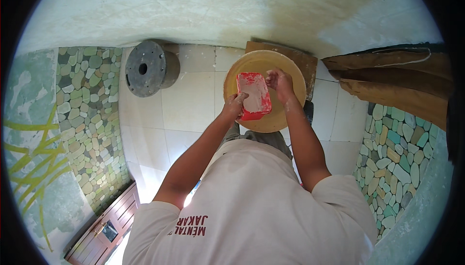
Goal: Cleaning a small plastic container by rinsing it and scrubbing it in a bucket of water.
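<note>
Overhead, left hand (236,104) grips a plaster-smeared red tray (254,96), fingers curled round its edge, right hand (280,82) fingers bunched above it, over a still bare round basin (290,71).

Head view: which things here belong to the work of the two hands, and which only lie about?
In use:
- red tray, pale paste inside
- left hand, gripping its edge
- right hand, at its far end
- round tan basin, beneath

Lying about:
- grey disc
- brown wooden boards
- wooden door
</note>
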Available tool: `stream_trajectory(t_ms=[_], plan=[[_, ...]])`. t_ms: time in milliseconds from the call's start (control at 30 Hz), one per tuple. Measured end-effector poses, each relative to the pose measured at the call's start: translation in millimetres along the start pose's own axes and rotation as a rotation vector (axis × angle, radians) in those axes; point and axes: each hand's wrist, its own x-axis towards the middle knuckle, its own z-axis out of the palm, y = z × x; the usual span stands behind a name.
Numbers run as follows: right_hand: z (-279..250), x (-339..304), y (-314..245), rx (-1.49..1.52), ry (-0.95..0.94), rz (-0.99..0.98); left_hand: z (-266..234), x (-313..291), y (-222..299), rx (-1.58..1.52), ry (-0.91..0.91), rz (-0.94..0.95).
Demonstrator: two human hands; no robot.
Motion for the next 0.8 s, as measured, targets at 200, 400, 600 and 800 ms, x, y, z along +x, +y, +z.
stream_trajectory(t_ms=[200,400,600,800], plan=[[42,-55,-38,-1.067,-0.281,-0.563,21,1,10,0.002,-0.03,0.047],[55,-74,-58,-1.704,-0.32,-0.677,30,1,15,-0.041,-0.081,0.2],[20,-86,-45,-1.401,0.117,-0.462,24,-2,33,0.055,-0.09,0.048],[3,-85,-8,-0.324,-0.246,0.247,11,15,15,-0.041,-0.211,0.086]])
